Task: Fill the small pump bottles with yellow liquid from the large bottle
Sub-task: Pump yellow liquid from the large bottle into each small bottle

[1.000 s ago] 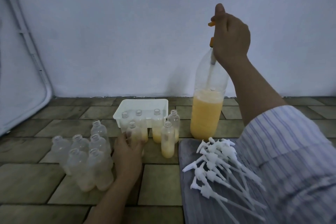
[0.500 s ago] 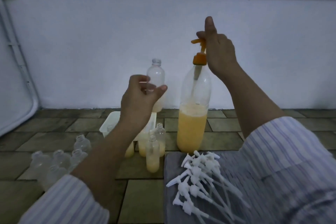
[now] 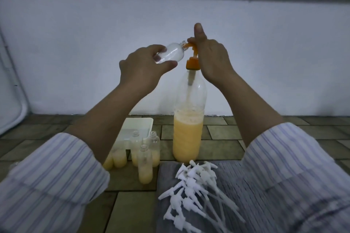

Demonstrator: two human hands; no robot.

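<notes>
Left hand (image 3: pixel 141 68) grips empty bottle (image 3: pixel 168 54); right hand (image 3: pixel 213 58) clasps orange pump (image 3: pixel 192 56); white pump tops (image 3: pixel 195 189) near.

L hand (image 3: pixel 141 71) raised from floor w/ empty small bottle (image 3: pixel 171 54), bottle now tipped sideways, mouth brought up to orange pump spout (image 3: pixel 188 45) of large bottle (image 3: pixel 187 125), R hand (image 3: pixel 213 58) lower in view vs 1 s ago, on pump head.

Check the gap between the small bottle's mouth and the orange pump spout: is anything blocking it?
Nothing visible does. The left hand holds the empty small bottle tilted, its mouth right at the orange pump spout on the large bottle. The right hand grips the pump from the other side.
</notes>
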